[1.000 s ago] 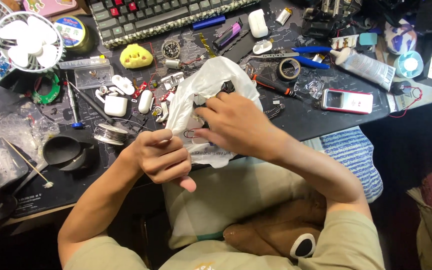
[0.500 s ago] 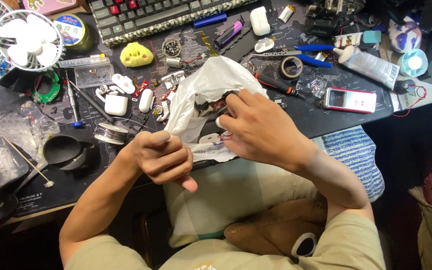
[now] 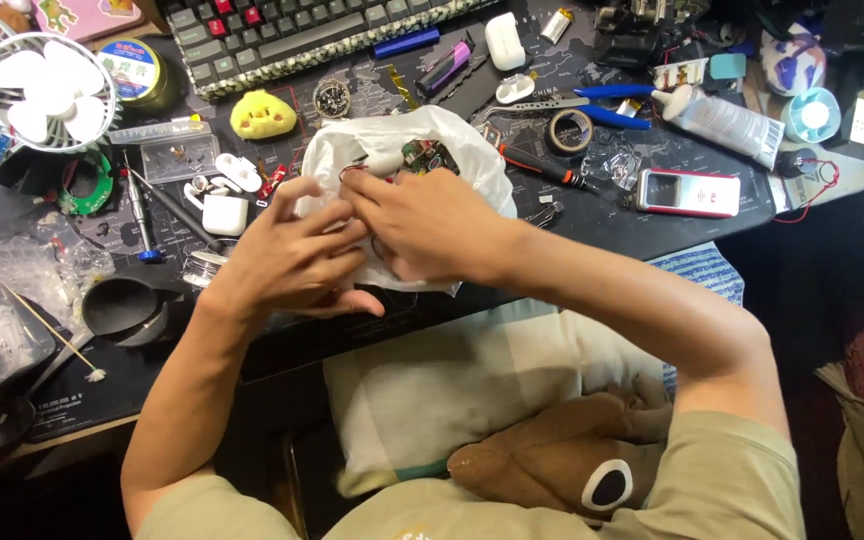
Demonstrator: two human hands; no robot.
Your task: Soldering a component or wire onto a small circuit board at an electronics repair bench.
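A crumpled white plastic bag (image 3: pixel 472 165) lies on the dark desk mat in front of me, with small electronic parts and a green circuit board (image 3: pixel 424 155) showing inside its mouth. My left hand (image 3: pixel 292 260) rests against the bag's left side, fingers spread and touching the plastic. My right hand (image 3: pixel 427 225) lies over the bag's middle, fingers curled on the plastic near the opening. What the fingertips pinch is hidden.
A keyboard (image 3: pixel 302 35) runs along the back. Around the bag lie a yellow toy (image 3: pixel 262 113), white earbud cases (image 3: pixel 224 213), a tape roll (image 3: pixel 570 128), a red-handled screwdriver (image 3: pixel 540 166), a small pink-and-white device (image 3: pixel 687 192) and a white fan (image 3: pixel 47 90). A black cup (image 3: pixel 122 308) stands left. A brown plush (image 3: pixel 572 450) rests on my lap.
My left hand has opened from a fist and moved up to the bag's left side. My right hand has shifted left over the bag's opening.
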